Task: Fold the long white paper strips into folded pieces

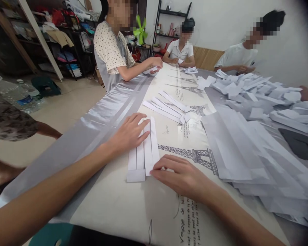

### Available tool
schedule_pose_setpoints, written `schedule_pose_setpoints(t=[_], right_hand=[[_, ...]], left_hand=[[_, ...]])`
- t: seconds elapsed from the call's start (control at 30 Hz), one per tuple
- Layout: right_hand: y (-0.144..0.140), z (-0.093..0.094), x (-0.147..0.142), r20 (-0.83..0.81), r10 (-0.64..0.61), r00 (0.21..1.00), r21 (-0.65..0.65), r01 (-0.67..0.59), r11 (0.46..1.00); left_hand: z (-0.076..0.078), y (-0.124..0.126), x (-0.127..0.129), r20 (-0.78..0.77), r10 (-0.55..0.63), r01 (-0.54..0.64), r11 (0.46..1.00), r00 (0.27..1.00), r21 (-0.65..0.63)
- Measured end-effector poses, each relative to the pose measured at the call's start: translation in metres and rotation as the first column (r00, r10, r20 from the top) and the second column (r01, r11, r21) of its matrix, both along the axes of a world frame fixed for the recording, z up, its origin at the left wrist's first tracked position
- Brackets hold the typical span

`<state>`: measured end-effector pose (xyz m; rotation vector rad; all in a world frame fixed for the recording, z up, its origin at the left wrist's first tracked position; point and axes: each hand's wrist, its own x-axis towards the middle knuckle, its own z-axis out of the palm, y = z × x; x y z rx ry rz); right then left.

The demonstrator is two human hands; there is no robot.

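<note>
White paper strips [140, 155] lie side by side on the table in front of me, with a folded flap [136, 175] across the near end of the left ones. My left hand [129, 132] rests over their far ends, palm down, fingers apart. My right hand [178, 171] has thumb and forefinger together at the near right corner of a paper strip [154, 150]. Whether the fingertips lift the paper or only press it, I cannot tell. Beyond my hands, another group of folded strips [166, 107] is fanned out on the cloth.
A stack of larger white sheets [236, 153] lies to the right, with a heap of folded papers [246, 89] behind it. The tablecloth [113, 212] has printed towers. Several people sit or stand around the table, some handling paper. A green stool [45, 85] stands at left.
</note>
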<state>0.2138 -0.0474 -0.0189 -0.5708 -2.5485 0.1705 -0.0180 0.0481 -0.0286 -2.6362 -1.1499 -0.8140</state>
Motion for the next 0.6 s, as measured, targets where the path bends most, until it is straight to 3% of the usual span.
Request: schedule_pose_setpoints(t=[0.1, 0.17, 0.23, 0.3, 0.47, 0.6], right_hand=[[0.005, 0.001, 0.003, -0.233, -0.03, 0.972, -0.056, 0.017, 0.998], [0.008, 0.006, 0.005, -0.341, -0.057, 0.938, -0.087, 0.029, 0.996], [0.01, 0.012, 0.007, -0.406, -0.097, 0.909, -0.118, 0.053, 0.992], [0.01, 0.018, 0.008, -0.456, -0.13, 0.881, -0.139, 0.074, 0.988], [0.01, 0.022, 0.009, -0.484, -0.191, 0.854, -0.167, 0.125, 0.978], [0.01, 0.019, 0.009, -0.494, -0.191, 0.848, -0.021, 0.208, 0.978]], left_hand=[[0.023, -0.013, 0.001, 0.196, -0.251, 0.238, 0.967, 0.948, 0.087], [0.037, -0.024, 0.004, 0.201, -0.494, 0.473, 0.869, 0.846, 0.147], [0.044, -0.033, 0.007, 0.15, -0.608, 0.575, 0.79, 0.78, 0.213], [0.045, -0.038, 0.01, 0.104, -0.633, 0.592, 0.76, 0.767, 0.268], [0.036, -0.039, 0.013, 0.148, -0.595, 0.533, 0.786, 0.79, 0.312], [0.037, -0.04, 0.014, 0.172, -0.59, 0.521, 0.79, 0.789, 0.323]])
